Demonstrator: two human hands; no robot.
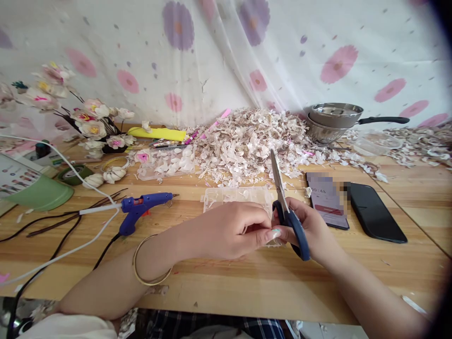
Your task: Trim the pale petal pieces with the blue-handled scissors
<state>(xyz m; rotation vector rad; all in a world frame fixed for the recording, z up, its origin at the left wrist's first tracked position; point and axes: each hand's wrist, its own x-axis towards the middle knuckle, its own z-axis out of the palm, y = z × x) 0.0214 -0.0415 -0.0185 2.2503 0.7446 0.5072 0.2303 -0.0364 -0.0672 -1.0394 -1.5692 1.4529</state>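
My right hand is closed round the blue handles of a pair of scissors, whose blades point up and away. My left hand is curled just left of it, fingers pinched together against the scissor handles; what they hold is hidden. A thin bangle circles my left wrist. Both hands hover over the front of a clear plastic tray on the wooden table.
A big heap of pale petal scraps lies behind the tray. A blue glue gun with a white cord rests at left, near artificial flowers. Two phones lie at right, metal pans behind them.
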